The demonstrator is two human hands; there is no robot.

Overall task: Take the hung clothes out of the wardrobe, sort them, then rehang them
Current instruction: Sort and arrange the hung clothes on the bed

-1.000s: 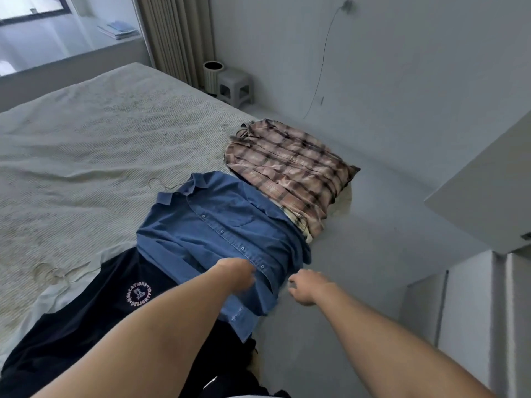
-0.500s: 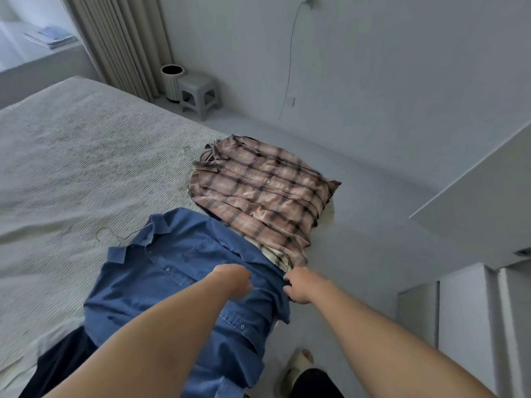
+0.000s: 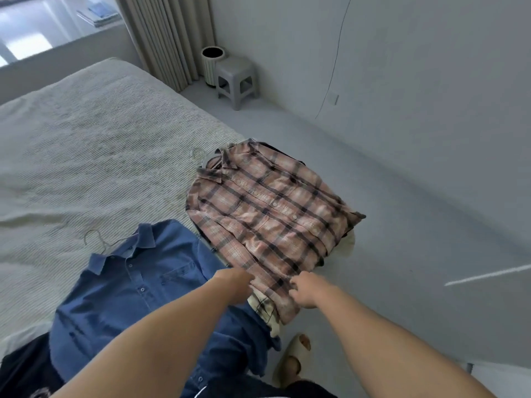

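- The left hand [image 3: 234,284] had its fingers curled onto the lower hem of the plaid shirt [image 3: 267,222], pinching the cloth at its near-left corner.
- The right hand [image 3: 306,290] gripped the same hem a little further right, fingers curled down into the fabric; both forearms reached in from the bottom of the view.
- The plaid shirt lay flat on the bed [image 3: 94,156] at its right edge, collar away from the person, with a wire hanger hook [image 3: 198,153] showing beside the collar and a paler garment [image 3: 265,307] peeking out beneath its hem.
- A blue denim shirt [image 3: 138,294] lay just to the left of it on the bed, partly under the left forearm, on its own wire hanger [image 3: 96,239].
- A dark garment [image 3: 26,369] lay at the bottom left corner.
- On the floor below the hands was a beige slipper [image 3: 293,357]; further off, by the curtain [image 3: 166,38], stood a grey stool [image 3: 237,79] next to a small bin [image 3: 212,64].
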